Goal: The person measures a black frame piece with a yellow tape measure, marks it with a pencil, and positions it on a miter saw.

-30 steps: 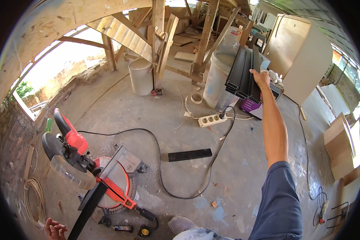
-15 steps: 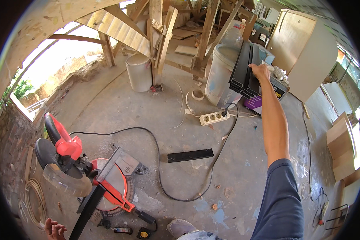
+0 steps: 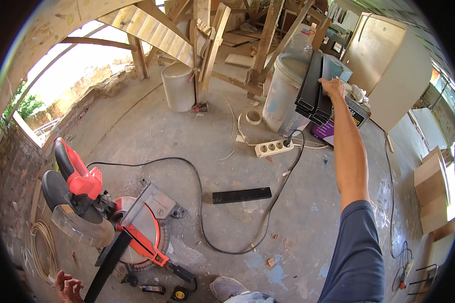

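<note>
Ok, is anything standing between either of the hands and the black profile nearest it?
Nothing visible does. The right hand has its thumb on the black channel profiles by the white bucket. The left hand is open beside the long black profile on the miter saw.

A pale cabinet (image 3: 405, 70) stands on paint-stained grey floor (image 3: 151, 134).

Several long, matt black channel profiles (image 3: 311, 93) lie side by side in a stack, slanting, their ends toward the viewer; the fingers of the right hand (image 3: 332, 88) touch them from above, near the right edge. One more long black bar (image 3: 107, 267), straight and slanting, lies just beside the left hand (image 3: 70, 287), to the right of its fingers.
</note>
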Demonstrator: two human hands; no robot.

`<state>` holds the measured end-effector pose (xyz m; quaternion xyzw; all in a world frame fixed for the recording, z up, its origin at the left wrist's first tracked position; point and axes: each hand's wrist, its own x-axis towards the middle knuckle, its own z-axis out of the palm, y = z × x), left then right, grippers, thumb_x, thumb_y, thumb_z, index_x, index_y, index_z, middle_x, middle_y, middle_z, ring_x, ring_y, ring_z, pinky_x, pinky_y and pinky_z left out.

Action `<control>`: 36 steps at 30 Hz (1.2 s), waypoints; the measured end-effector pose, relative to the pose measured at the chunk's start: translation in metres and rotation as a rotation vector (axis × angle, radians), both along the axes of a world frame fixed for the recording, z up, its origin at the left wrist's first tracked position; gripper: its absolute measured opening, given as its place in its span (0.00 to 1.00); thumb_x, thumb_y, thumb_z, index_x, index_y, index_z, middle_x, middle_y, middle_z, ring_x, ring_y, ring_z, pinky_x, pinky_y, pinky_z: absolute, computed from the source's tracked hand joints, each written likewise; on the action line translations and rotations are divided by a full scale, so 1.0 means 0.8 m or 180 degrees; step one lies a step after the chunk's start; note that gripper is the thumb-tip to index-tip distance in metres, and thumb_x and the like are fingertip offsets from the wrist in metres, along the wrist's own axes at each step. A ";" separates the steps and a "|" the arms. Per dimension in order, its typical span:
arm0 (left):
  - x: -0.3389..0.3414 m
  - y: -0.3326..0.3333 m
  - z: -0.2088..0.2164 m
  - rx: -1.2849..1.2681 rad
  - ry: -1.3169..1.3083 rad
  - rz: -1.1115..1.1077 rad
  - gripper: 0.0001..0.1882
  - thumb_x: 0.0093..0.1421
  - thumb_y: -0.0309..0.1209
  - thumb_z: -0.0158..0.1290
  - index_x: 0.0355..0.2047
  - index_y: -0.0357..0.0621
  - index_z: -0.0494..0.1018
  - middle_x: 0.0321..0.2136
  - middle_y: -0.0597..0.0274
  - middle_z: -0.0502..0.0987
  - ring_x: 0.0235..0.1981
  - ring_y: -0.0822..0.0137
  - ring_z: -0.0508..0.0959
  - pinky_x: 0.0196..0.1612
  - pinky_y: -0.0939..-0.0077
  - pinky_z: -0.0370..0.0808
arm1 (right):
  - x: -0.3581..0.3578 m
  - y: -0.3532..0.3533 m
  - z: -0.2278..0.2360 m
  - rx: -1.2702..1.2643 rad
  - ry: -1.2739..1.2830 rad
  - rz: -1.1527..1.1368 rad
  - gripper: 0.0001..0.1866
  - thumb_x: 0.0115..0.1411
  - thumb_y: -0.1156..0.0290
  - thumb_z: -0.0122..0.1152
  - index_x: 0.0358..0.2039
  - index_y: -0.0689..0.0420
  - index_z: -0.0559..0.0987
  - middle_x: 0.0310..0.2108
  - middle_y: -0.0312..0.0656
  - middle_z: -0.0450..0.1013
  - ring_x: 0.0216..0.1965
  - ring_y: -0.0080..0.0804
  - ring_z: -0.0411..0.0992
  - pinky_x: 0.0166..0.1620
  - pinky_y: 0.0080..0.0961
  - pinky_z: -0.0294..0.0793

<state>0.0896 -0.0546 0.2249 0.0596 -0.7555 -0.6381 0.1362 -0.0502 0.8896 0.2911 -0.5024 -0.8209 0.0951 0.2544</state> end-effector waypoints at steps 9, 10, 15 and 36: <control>0.001 -0.008 0.003 0.0288 -0.0214 -0.0007 0.22 0.69 0.30 0.53 0.62 0.35 0.67 0.47 0.54 0.78 0.44 0.59 0.81 0.48 0.66 0.78 | 0.005 -0.012 -0.001 -0.0157 0.0009 0.0049 0.39 0.58 0.40 0.60 0.52 0.66 0.82 0.57 0.60 0.75 0.62 0.55 0.72 0.64 0.43 0.69; 0.003 -0.010 0.003 0.0278 -0.0237 -0.0012 0.23 0.70 0.30 0.52 0.62 0.35 0.67 0.47 0.54 0.78 0.44 0.60 0.81 0.49 0.65 0.77 | 0.005 -0.014 -0.002 -0.0156 0.0298 -0.0101 0.39 0.58 0.40 0.59 0.53 0.66 0.82 0.58 0.60 0.75 0.62 0.55 0.72 0.65 0.43 0.68; 0.007 -0.010 -0.003 0.0213 -0.0232 0.0055 0.21 0.71 0.33 0.52 0.60 0.35 0.68 0.45 0.55 0.78 0.43 0.59 0.81 0.47 0.65 0.78 | 0.054 0.001 -0.018 0.0211 0.1072 -0.0345 0.36 0.61 0.42 0.57 0.51 0.64 0.83 0.56 0.60 0.76 0.58 0.54 0.74 0.61 0.44 0.69; -0.001 -0.146 -0.169 -0.4338 -0.1355 -0.0422 0.31 0.49 0.31 0.67 0.53 0.40 0.69 0.49 0.49 0.71 0.56 0.48 0.71 0.59 0.55 0.70 | 0.214 -0.755 -0.335 -0.1596 0.0647 0.5774 0.10 0.59 0.75 0.65 0.41 0.61 0.77 0.38 0.48 0.75 0.38 0.47 0.77 0.42 0.39 0.76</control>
